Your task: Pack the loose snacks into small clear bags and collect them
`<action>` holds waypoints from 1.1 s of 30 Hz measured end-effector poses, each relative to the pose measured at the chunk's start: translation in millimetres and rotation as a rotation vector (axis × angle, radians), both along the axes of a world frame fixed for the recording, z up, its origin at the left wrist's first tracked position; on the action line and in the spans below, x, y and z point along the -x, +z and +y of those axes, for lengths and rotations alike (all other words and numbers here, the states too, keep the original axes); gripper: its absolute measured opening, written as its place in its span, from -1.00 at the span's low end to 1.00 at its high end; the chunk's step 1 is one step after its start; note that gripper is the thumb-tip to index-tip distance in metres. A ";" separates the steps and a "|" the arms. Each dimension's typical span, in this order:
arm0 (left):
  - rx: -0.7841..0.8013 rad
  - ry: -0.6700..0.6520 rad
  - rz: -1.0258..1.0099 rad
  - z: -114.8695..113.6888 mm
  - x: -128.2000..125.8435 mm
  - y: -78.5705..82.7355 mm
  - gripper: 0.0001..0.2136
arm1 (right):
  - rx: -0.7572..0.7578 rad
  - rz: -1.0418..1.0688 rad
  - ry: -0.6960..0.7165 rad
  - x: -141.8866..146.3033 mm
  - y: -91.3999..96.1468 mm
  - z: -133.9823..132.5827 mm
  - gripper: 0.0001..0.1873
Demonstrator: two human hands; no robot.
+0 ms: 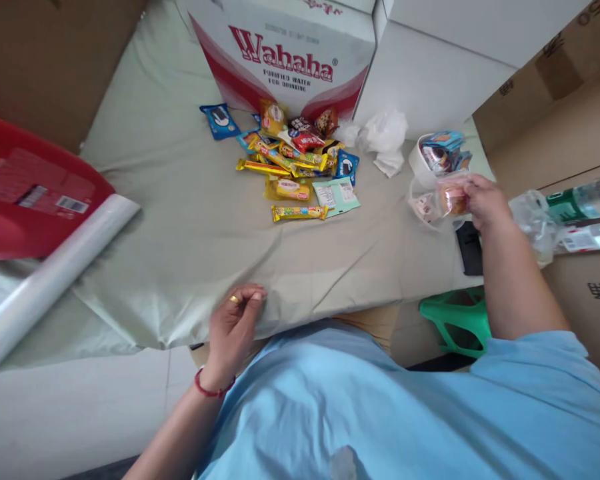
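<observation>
At the right of the table, my right hand (485, 200) grips a small snack packet (453, 198) with an orange-brown content in a clear wrapper. The packet is over a clear round plastic container (433, 223), in which a pale wrapped piece (424, 208) shows. Just behind stands a white round tub (421, 159) filled with blue-and-brown snack packets (443, 150). My left hand (237, 320) rests at the table's front edge, fingers curled in and thumb against them, with nothing visible in it. A pile of wrapped snacks (300, 157), yellow, blue and red, lies mid-table.
A Wahaha water carton (290, 60) stands at the back. Crumpled clear plastic (384, 130) lies beside the pile. At left are a red container (35, 187) and a long plastic roll (60, 280). At right are a black flat object (469, 250), bottles (587, 200) and a green stool (457, 323).
</observation>
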State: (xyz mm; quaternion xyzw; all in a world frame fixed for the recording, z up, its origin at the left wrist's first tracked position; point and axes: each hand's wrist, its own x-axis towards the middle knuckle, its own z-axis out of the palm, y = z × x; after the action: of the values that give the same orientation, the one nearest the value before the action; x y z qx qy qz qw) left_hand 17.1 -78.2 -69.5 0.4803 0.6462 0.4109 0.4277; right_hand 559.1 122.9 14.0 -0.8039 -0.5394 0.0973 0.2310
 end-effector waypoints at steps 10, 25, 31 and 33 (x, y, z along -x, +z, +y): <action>-0.438 -0.143 0.393 -2.0 -9.9 -15.9 -0.83 | 0.025 -0.530 0.070 45.2 -15.0 -11.6 -0.75; -0.495 -0.026 0.381 -9.1 -5.2 -15.6 -0.90 | 0.068 -0.456 0.108 19.4 5.8 -14.4 -0.56; -0.517 0.085 0.478 -4.0 15.5 0.1 -0.89 | 0.192 -0.462 0.309 30.0 0.8 -31.5 -0.56; -0.526 0.091 0.525 2.9 21.0 -1.6 -0.86 | 0.249 -0.479 0.310 34.1 4.7 -29.9 -0.58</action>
State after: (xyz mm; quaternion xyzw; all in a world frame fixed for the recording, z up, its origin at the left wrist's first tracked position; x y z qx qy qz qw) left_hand -3.9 -75.3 -71.2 0.6334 0.6269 0.4445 0.0908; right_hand 525.1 93.0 18.7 -0.7342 -0.6786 0.0045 -0.0207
